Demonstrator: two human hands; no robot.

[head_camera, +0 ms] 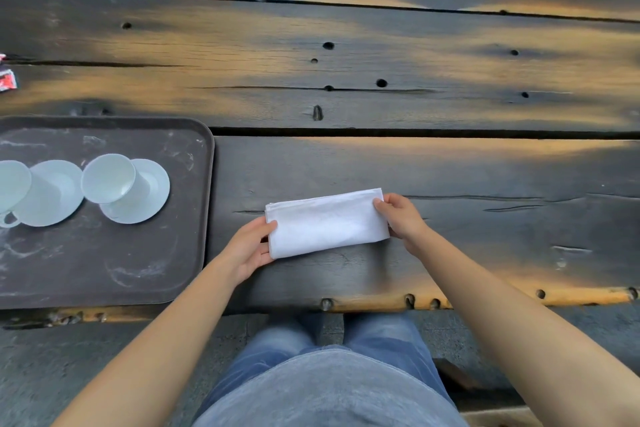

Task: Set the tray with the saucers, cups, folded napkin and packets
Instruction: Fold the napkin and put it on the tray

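A white napkin (327,222), folded into a long rectangle, lies on the dark wooden table near its front edge. My left hand (247,250) pinches its left end and my right hand (403,217) pinches its right end. A dark brown tray (104,263) sits to the left. On it stand two white saucers, one (152,198) on the right and one (57,194) on the left, each bearing a white cup: one cup (108,178) and another (12,184) cut off by the frame edge. Red and white packets (7,78) lie at the far left of the table.
The table (381,62) is made of rough dark planks with gaps, cracks and knot holes. Its front edge runs just below the tray and my hands. My legs in jeans show below the table edge.
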